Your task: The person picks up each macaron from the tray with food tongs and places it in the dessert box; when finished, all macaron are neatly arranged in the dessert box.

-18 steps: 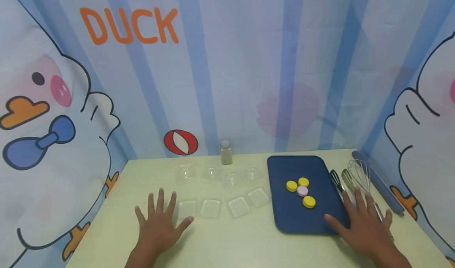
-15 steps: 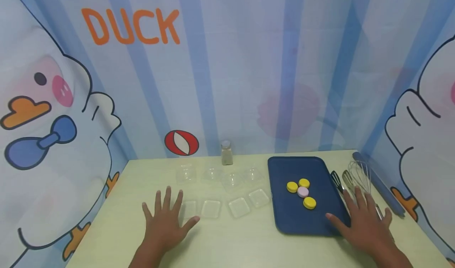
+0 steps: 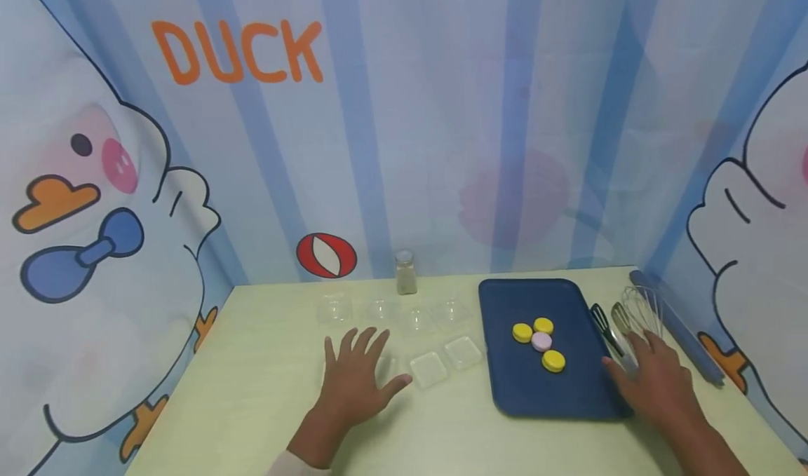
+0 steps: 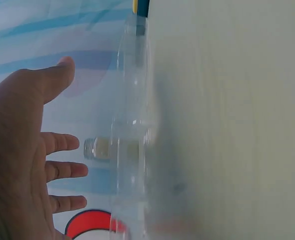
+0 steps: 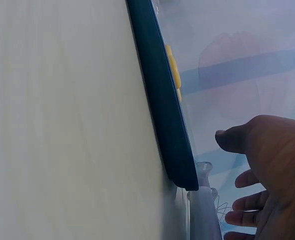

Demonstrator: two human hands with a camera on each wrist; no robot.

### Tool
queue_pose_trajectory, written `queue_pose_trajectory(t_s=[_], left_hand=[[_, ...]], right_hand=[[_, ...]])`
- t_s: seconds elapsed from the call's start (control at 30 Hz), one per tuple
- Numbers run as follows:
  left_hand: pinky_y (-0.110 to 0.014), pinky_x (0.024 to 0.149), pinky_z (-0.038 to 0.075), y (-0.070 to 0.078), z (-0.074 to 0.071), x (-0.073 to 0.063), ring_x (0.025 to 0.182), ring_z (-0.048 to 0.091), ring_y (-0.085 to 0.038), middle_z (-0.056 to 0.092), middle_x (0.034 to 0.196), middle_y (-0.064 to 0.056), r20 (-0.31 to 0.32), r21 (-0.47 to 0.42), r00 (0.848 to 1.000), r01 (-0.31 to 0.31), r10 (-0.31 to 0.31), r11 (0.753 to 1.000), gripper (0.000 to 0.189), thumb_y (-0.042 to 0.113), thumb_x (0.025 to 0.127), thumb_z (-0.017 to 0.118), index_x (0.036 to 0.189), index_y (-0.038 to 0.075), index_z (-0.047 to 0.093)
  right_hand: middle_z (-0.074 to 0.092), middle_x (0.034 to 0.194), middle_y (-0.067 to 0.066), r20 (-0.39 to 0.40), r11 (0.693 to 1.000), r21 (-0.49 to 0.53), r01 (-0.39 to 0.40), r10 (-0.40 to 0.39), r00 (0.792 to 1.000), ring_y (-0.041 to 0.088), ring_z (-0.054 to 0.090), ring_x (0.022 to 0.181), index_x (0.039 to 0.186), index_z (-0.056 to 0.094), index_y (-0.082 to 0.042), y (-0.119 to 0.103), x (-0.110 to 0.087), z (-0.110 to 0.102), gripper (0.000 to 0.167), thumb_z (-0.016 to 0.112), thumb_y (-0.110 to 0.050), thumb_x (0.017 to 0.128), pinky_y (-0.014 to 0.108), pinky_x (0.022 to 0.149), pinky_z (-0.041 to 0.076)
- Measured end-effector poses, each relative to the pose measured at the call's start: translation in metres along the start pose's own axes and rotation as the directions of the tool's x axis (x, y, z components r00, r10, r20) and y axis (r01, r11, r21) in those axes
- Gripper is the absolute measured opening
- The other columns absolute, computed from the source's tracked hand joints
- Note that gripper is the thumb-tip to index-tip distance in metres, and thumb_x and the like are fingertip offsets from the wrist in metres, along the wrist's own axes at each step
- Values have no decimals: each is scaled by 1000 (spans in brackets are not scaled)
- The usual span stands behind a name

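Observation:
My left hand (image 3: 356,385) hovers with spread fingers over the row of clear square plastic trays (image 3: 428,369), hiding part of that row. Behind them stand several clear plastic domes (image 3: 334,308). My right hand (image 3: 659,385), fingers slightly bent and holding nothing visible, is over the utensils at the right edge of the navy tray (image 3: 524,395). Several yellow macarons (image 3: 553,361) and a pink macaron (image 3: 541,341) lie on that tray. Beneath and beyond the right fingers are a wire whisk (image 3: 642,304), a metal spoon-like utensil (image 3: 621,315) and a black-headed utensil (image 3: 602,320).
A small glass jar (image 3: 406,276) stands at the table's back edge, by the printed curtain (image 3: 429,125). A long blue-grey bar (image 3: 678,332) lies along the right side of the table (image 3: 252,392).
My left hand has moved right, from the left end of the clear trays to over them. The right hand has shifted slightly right, its fingers bending more.

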State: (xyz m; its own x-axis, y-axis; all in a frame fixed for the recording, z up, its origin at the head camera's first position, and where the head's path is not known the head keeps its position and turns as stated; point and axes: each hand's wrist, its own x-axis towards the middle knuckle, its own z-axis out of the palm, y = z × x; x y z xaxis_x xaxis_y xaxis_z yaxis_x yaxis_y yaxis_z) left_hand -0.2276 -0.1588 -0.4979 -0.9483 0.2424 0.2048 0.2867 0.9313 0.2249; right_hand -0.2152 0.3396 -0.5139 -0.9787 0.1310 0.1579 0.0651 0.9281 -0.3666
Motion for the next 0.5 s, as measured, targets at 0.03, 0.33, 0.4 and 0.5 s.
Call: queue_pose_trajectory(t_s=[0.03,0.33,0.4,0.5], left_hand=[[-86,124,18,3,3,2,157,40,-47,52,166,-12,1,-6,1000,-14,14,1000,88,77,96,61,163,21,51],[-83,122,27,24,15,17,145,53,-41,60,157,-11,-37,-31,994,-105,104,994,77,68,97,67,158,21,56],[-83,122,27,30,17,21,144,53,-41,60,157,-10,-38,-43,993,-114,113,993,75,65,98,68,157,21,58],[-81,123,28,39,22,27,144,54,-39,61,157,-9,-33,-54,993,-116,114,992,71,63,98,69,155,22,60]], right_hand=[[33,153,50,4,1000,14,-3,3,1000,71,38,135,151,43,16,2,0,0,76,66,-41,107,86,98,39],[47,138,49,-109,997,57,48,-41,993,69,49,124,140,50,22,7,3,3,64,74,-25,102,79,99,45],[48,137,49,-126,997,59,52,-45,991,69,50,123,139,51,22,7,4,3,63,74,-23,101,79,99,45],[50,135,50,-144,997,62,53,-43,989,69,52,123,137,53,23,8,4,3,59,74,-20,101,78,99,45]])
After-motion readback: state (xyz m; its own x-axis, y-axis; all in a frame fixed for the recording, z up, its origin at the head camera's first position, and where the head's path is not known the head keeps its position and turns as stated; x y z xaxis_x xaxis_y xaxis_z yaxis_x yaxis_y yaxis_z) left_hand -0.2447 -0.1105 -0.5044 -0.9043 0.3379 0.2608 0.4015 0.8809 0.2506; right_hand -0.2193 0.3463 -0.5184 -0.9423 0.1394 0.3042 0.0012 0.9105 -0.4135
